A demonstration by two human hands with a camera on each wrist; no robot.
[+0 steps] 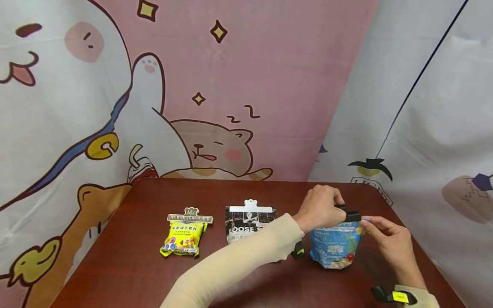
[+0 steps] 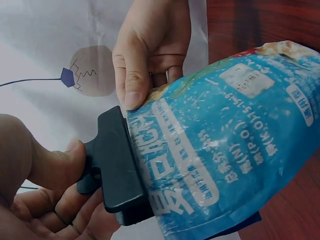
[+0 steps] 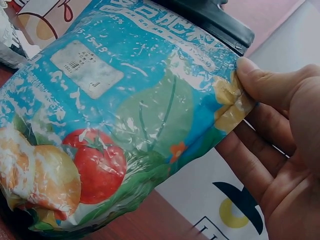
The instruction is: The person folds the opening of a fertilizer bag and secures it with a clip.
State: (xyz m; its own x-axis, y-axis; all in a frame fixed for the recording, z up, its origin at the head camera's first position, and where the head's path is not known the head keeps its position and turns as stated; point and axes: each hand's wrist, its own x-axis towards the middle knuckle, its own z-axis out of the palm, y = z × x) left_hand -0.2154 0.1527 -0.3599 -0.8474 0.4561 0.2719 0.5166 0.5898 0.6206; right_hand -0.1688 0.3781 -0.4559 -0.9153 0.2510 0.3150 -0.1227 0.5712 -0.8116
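Observation:
A blue bag [image 1: 334, 246] printed with vegetables stands upright at the right of the table. Across its top edge sits a black bulldog-type clip [image 2: 117, 160]. My left hand [image 1: 319, 207] grips the clip's handles, thumb on one side and fingers on the other, as the left wrist view shows. My right hand [image 1: 393, 241] pinches the bag's upper right corner between thumb and fingers, right beside the clip's end. In the right wrist view the bag's front shows a red tomato picture [image 3: 100, 167] and a white label.
A yellow packet [image 1: 182, 239] with a silver-coloured clip [image 1: 190, 216] lies at the left of the brown table [image 1: 127, 273]. In the middle, a black and white bag [image 1: 239, 224] with a white clip [image 1: 250, 208] is partly hidden by my left sleeve. Printed curtains [image 1: 269, 85] hang behind and right.

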